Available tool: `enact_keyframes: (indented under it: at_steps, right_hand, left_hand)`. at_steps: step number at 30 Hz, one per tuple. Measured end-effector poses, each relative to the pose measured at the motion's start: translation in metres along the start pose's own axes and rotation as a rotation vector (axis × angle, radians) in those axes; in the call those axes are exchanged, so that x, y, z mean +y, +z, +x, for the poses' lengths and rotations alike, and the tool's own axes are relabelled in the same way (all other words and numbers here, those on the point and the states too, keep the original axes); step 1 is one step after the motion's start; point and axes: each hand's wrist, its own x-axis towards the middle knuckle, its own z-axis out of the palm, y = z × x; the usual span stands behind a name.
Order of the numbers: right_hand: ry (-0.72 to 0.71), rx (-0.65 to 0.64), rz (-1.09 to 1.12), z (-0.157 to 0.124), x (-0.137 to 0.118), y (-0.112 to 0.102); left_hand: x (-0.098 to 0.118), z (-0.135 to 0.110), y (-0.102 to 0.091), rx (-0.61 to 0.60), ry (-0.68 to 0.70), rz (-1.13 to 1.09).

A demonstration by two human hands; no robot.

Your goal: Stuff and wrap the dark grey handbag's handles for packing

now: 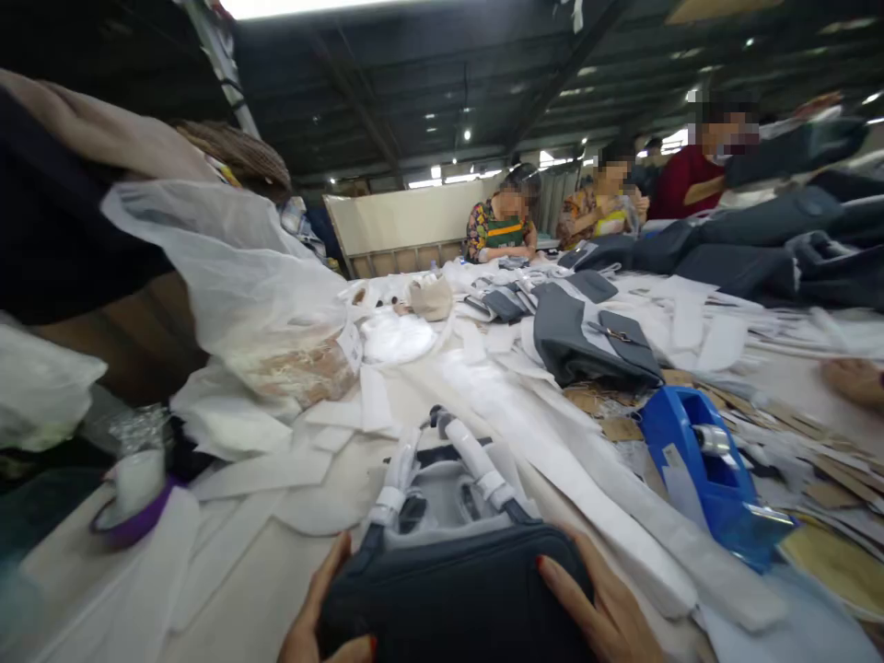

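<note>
A dark blue-grey handbag (456,589) is close in front of me at the bottom of the head view. Its handle (476,460) is wrapped in white padding and stretches away from me over the table. My left hand (324,617) grips the bag's left side, thumb on the near face. On the right side, my right hand (600,599) is closed round the edge, its thumb also on the near face. The bag's lower part is cut off by the frame.
White packing strips (587,488) cover much of the table. To the right stands a blue tape dispenser (704,470), near another grey bag (594,341). A clear plastic sack (235,276) and a purple tape roll (134,520) lie left. Several people sit beyond; a hand (856,379) rests far right.
</note>
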Motion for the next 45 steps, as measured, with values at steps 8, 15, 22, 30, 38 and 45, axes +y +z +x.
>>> enact_keyframes:
  at_steps: [8,15,22,30,38,45]
  right_hand:
    - [-0.003,-0.284,0.196,0.013,-0.036,0.002]
    - [0.084,-0.325,0.387,0.005,-0.034,0.007]
    - [0.035,-0.331,0.371,0.007,-0.024,0.006]
    - [0.05,-0.295,0.37,0.014,-0.023,0.012]
    - [0.071,-0.347,0.124,0.03,-0.007,0.007]
    - [0.206,-0.516,0.252,0.046,-0.013,0.012]
  left_hand:
    - [0.012,0.016,0.0,-0.194,0.034,-0.179]
    - [0.011,0.014,-0.002,-0.243,0.144,-0.115]
    - [0.016,0.011,0.007,-0.237,0.146,-0.164]
    - [-0.008,0.027,0.014,-0.361,0.035,-0.352]
    - [-0.012,0.027,0.014,-0.221,-0.081,-0.172]
    - [-0.019,0.031,0.018,-0.178,-0.245,-0.244]
